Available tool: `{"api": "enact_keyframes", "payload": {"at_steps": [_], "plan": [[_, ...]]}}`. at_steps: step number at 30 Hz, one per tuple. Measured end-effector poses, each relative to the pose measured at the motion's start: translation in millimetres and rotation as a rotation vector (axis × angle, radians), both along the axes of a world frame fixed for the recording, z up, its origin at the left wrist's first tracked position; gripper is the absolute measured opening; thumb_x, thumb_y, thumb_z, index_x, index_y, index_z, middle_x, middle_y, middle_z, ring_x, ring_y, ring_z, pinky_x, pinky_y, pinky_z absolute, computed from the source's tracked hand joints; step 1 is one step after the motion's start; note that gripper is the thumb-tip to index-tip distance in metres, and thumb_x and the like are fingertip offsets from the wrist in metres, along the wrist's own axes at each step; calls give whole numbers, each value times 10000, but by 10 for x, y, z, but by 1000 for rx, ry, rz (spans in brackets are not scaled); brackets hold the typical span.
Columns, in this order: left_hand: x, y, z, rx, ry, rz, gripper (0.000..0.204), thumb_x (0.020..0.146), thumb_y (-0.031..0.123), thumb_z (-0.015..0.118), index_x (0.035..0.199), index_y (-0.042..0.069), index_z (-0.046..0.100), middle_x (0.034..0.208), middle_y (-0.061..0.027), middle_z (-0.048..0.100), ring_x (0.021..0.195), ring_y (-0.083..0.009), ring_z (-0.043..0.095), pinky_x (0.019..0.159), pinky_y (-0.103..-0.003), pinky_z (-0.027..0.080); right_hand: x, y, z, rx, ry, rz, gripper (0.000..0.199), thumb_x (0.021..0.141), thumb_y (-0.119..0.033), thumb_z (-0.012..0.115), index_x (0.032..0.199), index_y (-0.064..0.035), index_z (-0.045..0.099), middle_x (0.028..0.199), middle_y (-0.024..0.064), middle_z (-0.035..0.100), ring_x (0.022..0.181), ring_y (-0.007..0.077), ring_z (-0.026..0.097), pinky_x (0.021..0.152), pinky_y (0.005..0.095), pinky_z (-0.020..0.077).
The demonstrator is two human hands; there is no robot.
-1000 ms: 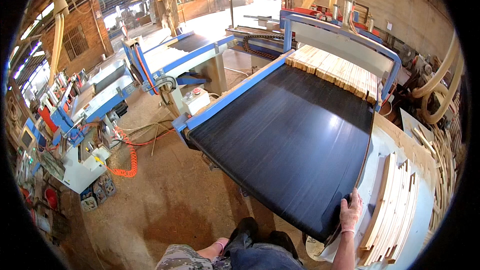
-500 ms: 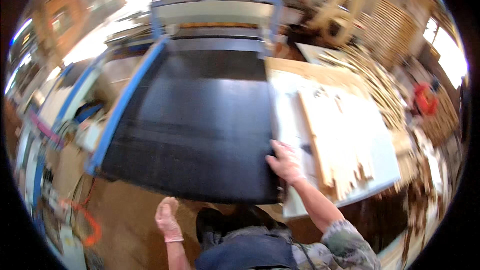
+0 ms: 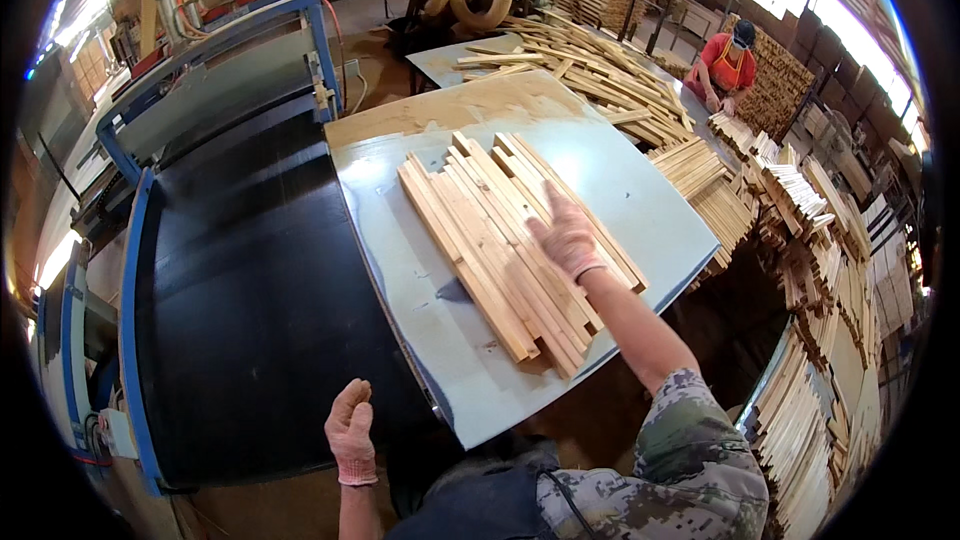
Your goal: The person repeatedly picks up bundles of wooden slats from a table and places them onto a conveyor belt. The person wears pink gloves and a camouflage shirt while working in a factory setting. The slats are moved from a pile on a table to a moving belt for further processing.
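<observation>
Resting on: the far left holds a wide black conveyor belt with blue metal side rails (image 3: 250, 280), running from near to far.
Left hand: gloved left hand (image 3: 351, 430), loosely curled and holding nothing, hangs over the near end of the belt, just left of the surface's near corner.
Surface: a pale grey flat sheet-topped surface (image 3: 440, 340) lies right of the belt.
Strips: a bundle of long pale wooden strips (image 3: 490, 250) lies side by side at the surface's middle.
Right hand: gloved right hand (image 3: 565, 235) lies flat on the bundle, fingers spread, not closed around any strip.
Far right: a person in a red top (image 3: 722, 65) stands among stacked wooden slats (image 3: 800, 210).
</observation>
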State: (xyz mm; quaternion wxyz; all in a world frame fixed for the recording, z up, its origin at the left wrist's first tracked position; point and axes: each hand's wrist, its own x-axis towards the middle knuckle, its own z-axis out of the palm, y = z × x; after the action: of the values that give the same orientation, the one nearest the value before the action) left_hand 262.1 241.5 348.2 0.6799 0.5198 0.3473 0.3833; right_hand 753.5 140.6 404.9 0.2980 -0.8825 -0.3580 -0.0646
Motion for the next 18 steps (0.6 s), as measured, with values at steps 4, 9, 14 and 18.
{"api": "enact_keyframes", "payload": {"at_steps": [4, 9, 14, 18], "plan": [[623, -79, 43, 56, 99, -88, 501, 985, 54, 698, 1464, -61, 605, 1419, -192, 689, 1322, -279, 659, 1185, -385, 466, 888, -522, -242, -218, 143, -312, 775, 1032, -534, 592, 1635, -72, 439, 1604, 235, 521, 1470, 401, 498, 1220, 463, 409], [1257, -158, -35, 521, 429, -301, 712, 959, 334, 763, 1529, -32, 543, 1475, -263, 626, 1383, -400, 602, 1194, -436, 450, 1102, -550, -156, -317, 496, -279, 761, 1043, -640, 442, 1328, 10, 715, 1377, 266, 689, 1324, 421, 631, 1153, 473, 456], [1907, -449, -209, 626, 449, -322, 885, 949, 455, 744, 1617, -23, 414, 1614, -286, 476, 1505, -420, 459, 1265, -461, 350, 1121, -583, -207, -260, 453, -231, 751, 974, -649, 567, 1092, 63, 774, 1049, 299, 766, 1053, 437, 737, 950, 495, 546], [2258, -672, 26, 623, 640, -234, 902, 907, 411, 784, 1600, -36, 419, 1608, -349, 439, 1504, -467, 441, 1265, -468, 355, 888, -594, -167, -268, 432, -83, 659, 932, -570, 686, 1004, 81, 759, 931, 293, 750, 919, 413, 740, 861, 484, 556]]}}
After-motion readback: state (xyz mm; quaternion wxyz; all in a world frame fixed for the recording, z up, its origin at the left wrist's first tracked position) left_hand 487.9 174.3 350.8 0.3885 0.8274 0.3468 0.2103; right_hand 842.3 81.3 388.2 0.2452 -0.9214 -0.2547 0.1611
